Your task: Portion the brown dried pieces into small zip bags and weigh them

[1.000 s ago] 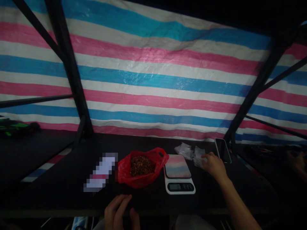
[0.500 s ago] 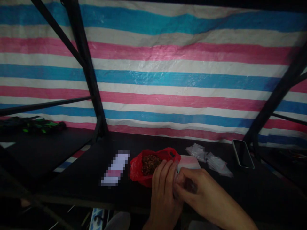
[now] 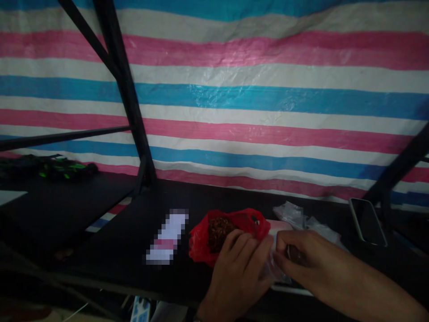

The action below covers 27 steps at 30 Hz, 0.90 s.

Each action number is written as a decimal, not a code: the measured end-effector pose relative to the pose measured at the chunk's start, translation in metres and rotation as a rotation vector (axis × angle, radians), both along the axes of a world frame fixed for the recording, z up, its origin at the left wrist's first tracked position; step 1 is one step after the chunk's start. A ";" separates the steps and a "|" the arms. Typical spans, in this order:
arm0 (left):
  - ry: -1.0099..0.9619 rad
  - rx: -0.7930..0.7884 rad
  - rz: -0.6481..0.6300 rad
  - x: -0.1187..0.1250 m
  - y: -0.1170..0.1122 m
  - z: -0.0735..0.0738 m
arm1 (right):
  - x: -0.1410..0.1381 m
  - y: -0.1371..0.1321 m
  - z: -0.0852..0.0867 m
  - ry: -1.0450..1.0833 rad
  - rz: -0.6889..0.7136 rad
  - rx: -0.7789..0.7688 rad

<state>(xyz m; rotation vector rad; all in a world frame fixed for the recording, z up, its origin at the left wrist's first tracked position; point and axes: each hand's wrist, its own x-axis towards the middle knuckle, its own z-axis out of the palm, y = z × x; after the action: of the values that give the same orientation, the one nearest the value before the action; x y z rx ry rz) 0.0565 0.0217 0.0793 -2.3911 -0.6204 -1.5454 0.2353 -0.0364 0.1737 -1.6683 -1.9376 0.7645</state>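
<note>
A small clear zip-type plastic bag (image 3: pixel 272 269) is between my two hands, just in front of the red bag. My right hand (image 3: pixel 310 259) pinches its edge between thumb and forefinger. Around its other side, my left hand (image 3: pixel 239 268) has its fingers bent and pressed together, holding it. Left of and behind my left hand, a red plastic bag (image 3: pixel 200 248) lies open, with brown, dried, crumbly bits (image 3: pixel 219 230) inside. Whether the small bag has anything in it is hidden by my fingers.
Several clear plastic bags (image 3: pixel 291 214) lie behind my right hand, beside a pale pinkish flat thing (image 3: pixel 279 225). A phone (image 3: pixel 368 221) is at the right. At the left are a blurred-out pale strip (image 3: pixel 167 237) and a green-and-black toy car (image 3: pixel 63 169). Black metal posts (image 3: pixel 130 103) rise from the shelf.
The view has shifted, so the shelf items appear further right. My hands have moved slightly apart, and more of the clear bag shows between them.
</note>
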 end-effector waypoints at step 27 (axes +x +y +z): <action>0.196 -1.594 -0.291 -0.088 -0.006 0.026 | -0.050 0.086 -0.051 0.136 -0.005 0.252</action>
<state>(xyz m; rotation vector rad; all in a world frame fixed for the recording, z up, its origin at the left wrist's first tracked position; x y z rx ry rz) -0.0311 0.0154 0.1051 -3.6865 -2.0883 -0.7952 0.1849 0.0495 0.1232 -1.4331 -1.8493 0.5870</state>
